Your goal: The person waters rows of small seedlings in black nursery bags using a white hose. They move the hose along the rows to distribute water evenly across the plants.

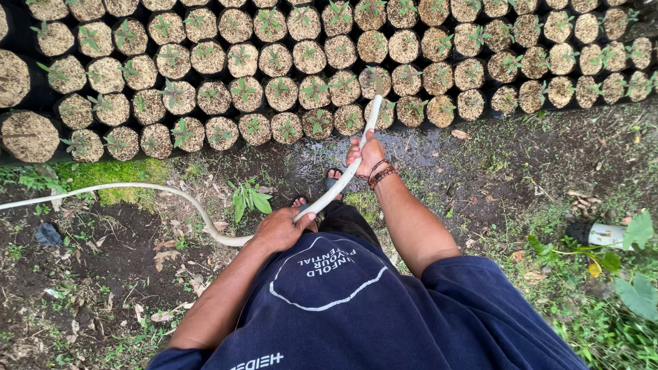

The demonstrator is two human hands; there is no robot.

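While both hands grasp the white hose (pixel 343 179) | right hand (pixel 367 155) near seedling pots (pixel 288 127) | left hand (pixel 281 229) clenched farther back.

Navy short-sleeved shirt (pixel 356 308) with white print, beaded bracelets (pixel 379 174), dark sandals (pixel 333 181).

I am standing on dark, damp ground (pixel 480 178) patched with weeds and dry leaves. Rows of black seedling bags (pixel 274 62) are sitting on it ahead of me. A white hose (pixel 137 188) is trailing across the soil to my left, past a moss patch (pixel 110 175).
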